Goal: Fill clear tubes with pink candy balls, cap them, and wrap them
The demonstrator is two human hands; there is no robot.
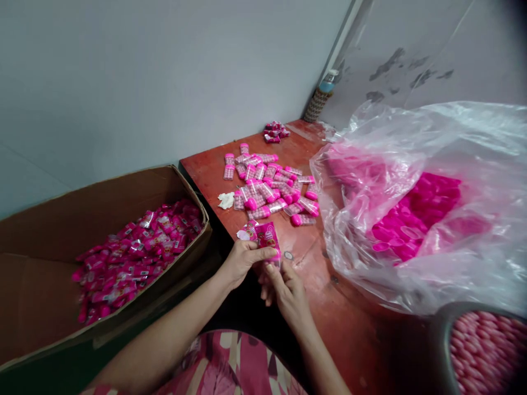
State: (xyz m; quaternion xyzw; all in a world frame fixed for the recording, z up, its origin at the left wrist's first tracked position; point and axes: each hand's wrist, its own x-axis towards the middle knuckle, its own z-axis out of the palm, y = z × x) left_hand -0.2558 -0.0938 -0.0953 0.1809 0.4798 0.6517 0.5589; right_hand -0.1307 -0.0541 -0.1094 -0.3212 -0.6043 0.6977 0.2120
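Note:
Over the near edge of the red table, my left hand (244, 262) pinches a pink printed wrapper sleeve (267, 236) between thumb and fingers. My right hand (288, 293) is closed at the lower end of the same sleeve, thumb against fingers; a clear and pink bit shows there, but whether a bottle is inside I cannot tell. More printed sleeves (247, 230) show just behind my left hand. Beyond them lies a heap of small clear bottles (263, 189) with pink caps, filled with pale pink balls.
At left, a cardboard box (37, 285) holds many wrapped pink packs (140, 252). A clear plastic bag (465, 131) with pink caps (405, 219) covers the table's right. A bowl (440, 334) of pink candies stands near right. Sleeves (275, 132) and a bottle (328, 82) are at the back.

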